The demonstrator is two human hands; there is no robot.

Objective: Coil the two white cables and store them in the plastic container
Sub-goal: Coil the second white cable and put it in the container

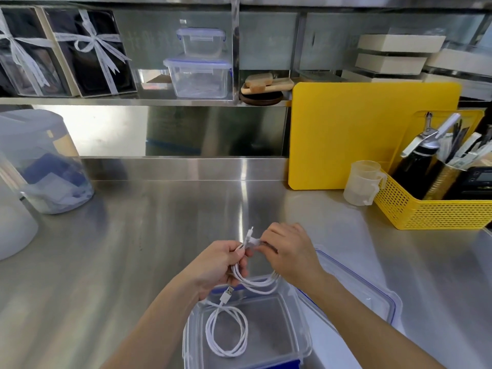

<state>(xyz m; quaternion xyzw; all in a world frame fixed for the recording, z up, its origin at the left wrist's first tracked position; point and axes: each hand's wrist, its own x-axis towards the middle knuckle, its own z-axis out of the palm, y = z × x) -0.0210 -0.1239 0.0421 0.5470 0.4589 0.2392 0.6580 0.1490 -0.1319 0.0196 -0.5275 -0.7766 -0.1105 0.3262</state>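
Observation:
A clear plastic container (298, 326) sits open on the steel counter near the front edge. One coiled white cable (226, 332) lies inside it, its USB plug (227, 294) resting over the container's back rim. Above the container, my left hand (215, 267) grips a bundle of loops of the second white cable (259, 284). My right hand (290, 253) pinches the same cable's end and a small white strap near the top of the bundle, where a connector tip (250, 231) sticks up. The container's blue-edged lid (359, 291) lies to the right, under my right forearm.
A yellow perforated basket (431, 211) with bottles and utensils stands at the right, with a translucent measuring cup (362, 182) beside it and a yellow cutting board (359, 134) behind. A lidded translucent canister (45, 166) stands at the left. Shelf above holds stacked clear containers (199, 62).

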